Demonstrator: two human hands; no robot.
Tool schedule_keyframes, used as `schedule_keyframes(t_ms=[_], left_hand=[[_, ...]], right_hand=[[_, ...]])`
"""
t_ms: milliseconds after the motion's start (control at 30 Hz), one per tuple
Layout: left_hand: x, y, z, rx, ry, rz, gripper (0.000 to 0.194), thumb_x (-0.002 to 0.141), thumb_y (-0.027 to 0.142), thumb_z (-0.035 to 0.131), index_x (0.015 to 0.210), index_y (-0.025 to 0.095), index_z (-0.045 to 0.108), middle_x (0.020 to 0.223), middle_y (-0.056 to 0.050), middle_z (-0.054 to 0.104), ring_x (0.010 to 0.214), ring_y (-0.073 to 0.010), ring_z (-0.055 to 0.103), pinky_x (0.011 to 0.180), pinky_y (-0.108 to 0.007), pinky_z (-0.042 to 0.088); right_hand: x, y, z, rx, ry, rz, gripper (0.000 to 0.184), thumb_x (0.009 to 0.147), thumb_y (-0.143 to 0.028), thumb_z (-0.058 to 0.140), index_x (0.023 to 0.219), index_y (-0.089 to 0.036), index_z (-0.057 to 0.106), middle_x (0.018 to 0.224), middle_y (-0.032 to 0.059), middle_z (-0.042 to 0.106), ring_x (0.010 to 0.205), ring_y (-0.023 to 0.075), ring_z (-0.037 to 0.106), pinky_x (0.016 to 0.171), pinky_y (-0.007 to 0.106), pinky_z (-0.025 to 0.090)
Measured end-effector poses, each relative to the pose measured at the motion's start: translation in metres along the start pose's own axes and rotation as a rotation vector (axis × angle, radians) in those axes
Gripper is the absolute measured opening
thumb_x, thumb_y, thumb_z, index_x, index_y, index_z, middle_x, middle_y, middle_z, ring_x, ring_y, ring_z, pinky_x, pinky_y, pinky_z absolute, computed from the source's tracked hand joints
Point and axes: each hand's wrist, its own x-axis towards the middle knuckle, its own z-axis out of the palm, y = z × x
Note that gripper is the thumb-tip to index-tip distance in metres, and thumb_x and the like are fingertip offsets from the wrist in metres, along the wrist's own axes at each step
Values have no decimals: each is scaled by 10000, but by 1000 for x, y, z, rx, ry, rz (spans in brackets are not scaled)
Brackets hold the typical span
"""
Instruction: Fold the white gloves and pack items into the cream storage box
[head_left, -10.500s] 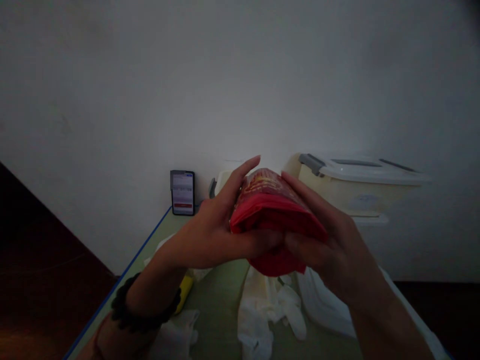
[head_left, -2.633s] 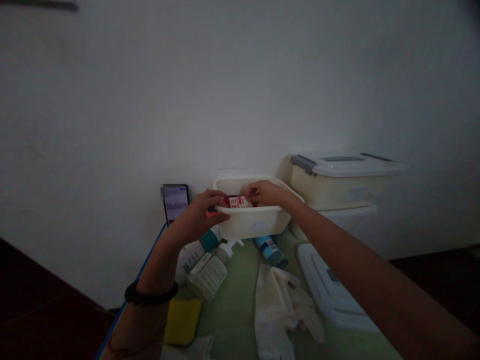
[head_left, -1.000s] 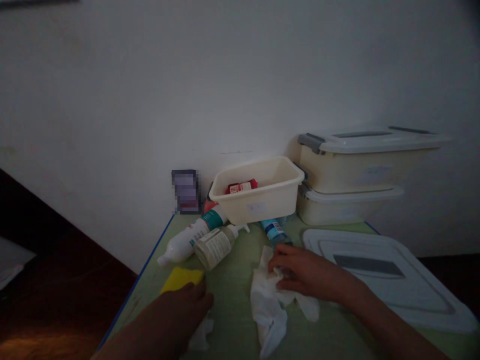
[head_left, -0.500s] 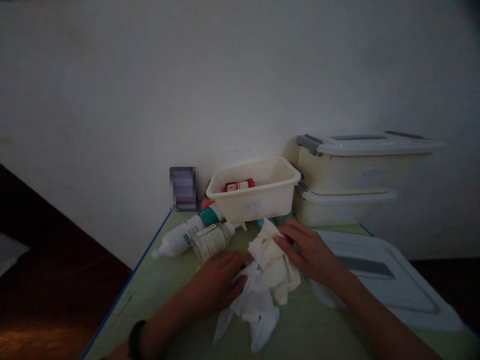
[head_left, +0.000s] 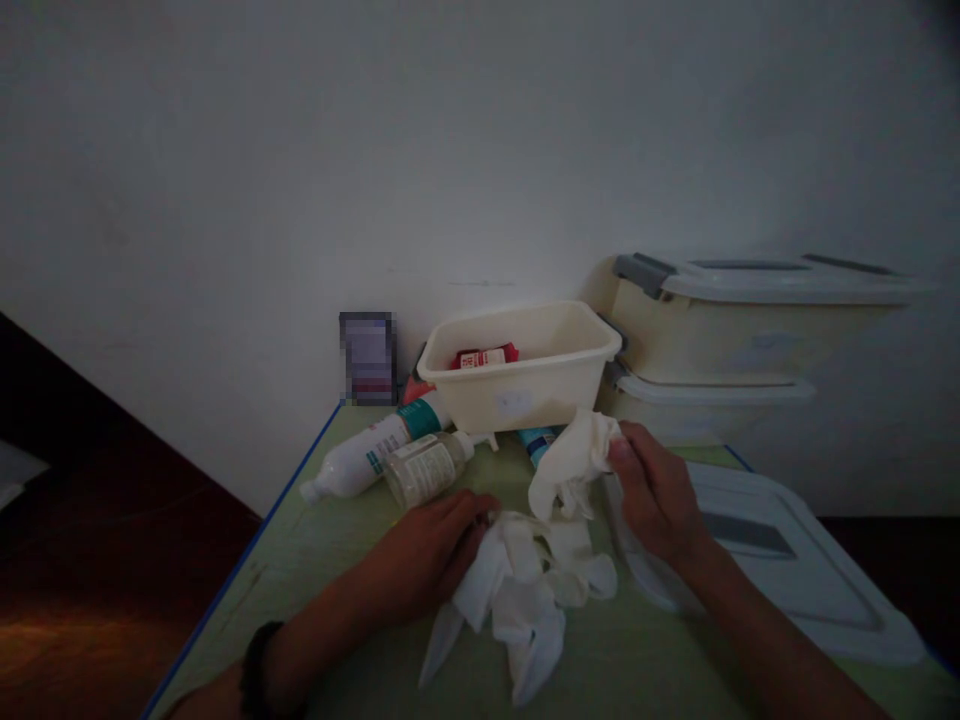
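Observation:
My right hand (head_left: pixel 660 490) is closed round a crumpled white glove (head_left: pixel 574 460), thin like a disposable rubber one, and holds it up off the table. Below it lies a loose heap of white gloves (head_left: pixel 517 590) with limp fingers spread towards me. My left hand (head_left: pixel 435 550), fingers curled and thumb underneath, grips the left edge of that heap; its fingertips are partly hidden. Just beyond the left hand lie a clear pump bottle (head_left: pixel 427 468) and a white bottle with a green band (head_left: pixel 367 455), both on their sides.
A cream bin (head_left: pixel 525 385) stands against the wall, holding a red packet (head_left: pixel 484 357). A blue tube (head_left: pixel 537 443) pokes out in front of it. Two lidded boxes (head_left: pixel 750 330) are stacked at right, and a loose lid (head_left: pixel 817 590) lies nearer. A blurred dark upright object (head_left: pixel 369 358) stands at left.
My right hand has lifted one glove from the heap and moved slightly right with it, uncovering the blue tube. My left hand stays at the heap. The view has shifted slightly.

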Motion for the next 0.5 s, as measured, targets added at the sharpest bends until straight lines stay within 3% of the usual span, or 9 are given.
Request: schedule_keyframes(t_ms=[200,267,367,500], left_hand=[[-5,1,-3,9,-66,35,324,935,331,440,1209,172,512,1100,-92,654,978,-209,622,875,-370,490],[-6,3,-6,37,-109,21,303,908,299,475,1184,183,529,1083,-85,662,978,-221,624,868,-382,488],[-8,9,-9,79,-145,-46,204,870,205,471,1048,182,568,1006,-68,666,921,-217,626,820,-379,497],[-12,14,-6,129,-56,-45,271,801,94,457,1052,166,529,1107,-96,606,1029,-226,582,878,-393,490]], right_hand=[[-2,-2,2,68,-37,129,236,972,-353,347,818,-230,477,649,-4,536,579,147,499,533,259,389],[0,-4,1,112,-93,113,189,966,-320,361,864,-226,488,707,2,546,623,147,510,572,262,406],[1,-6,-1,191,-264,-21,48,902,-235,431,916,-220,474,853,33,552,775,168,538,690,287,443],[0,-7,-1,178,-430,-125,389,670,-46,519,996,-231,413,1092,79,516,1039,212,519,875,355,436]])
